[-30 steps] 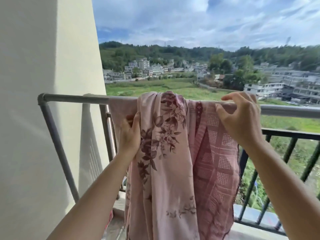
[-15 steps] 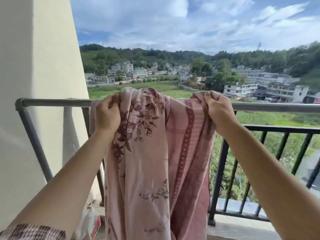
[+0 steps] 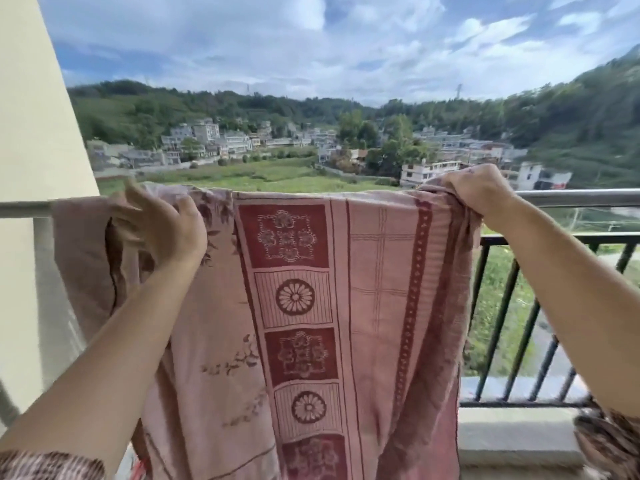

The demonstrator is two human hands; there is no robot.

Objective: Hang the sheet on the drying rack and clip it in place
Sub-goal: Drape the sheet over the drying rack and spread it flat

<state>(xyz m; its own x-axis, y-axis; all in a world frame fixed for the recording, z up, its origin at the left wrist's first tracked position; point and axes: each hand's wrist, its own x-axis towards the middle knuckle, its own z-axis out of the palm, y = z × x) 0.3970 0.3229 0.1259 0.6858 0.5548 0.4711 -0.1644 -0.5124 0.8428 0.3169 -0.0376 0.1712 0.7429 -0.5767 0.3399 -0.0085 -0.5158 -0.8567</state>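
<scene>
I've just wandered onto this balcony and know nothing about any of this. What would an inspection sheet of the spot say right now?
Surface: grey rack bar runs level across the balcony.
Job's things: pink patterned sheet is draped over the bar, bunched at both ends; clips, nothing seen.
Clutter: something red low by the wall, too hidden to name.
Hands: left hand is open, spread against the sheet's left part; right hand grips the sheet's right end at the bar.
Cables: nothing seen at the rack.
Surroundings: cream wall on the left, black balcony railing below the bar, houses and green hills beyond.
</scene>
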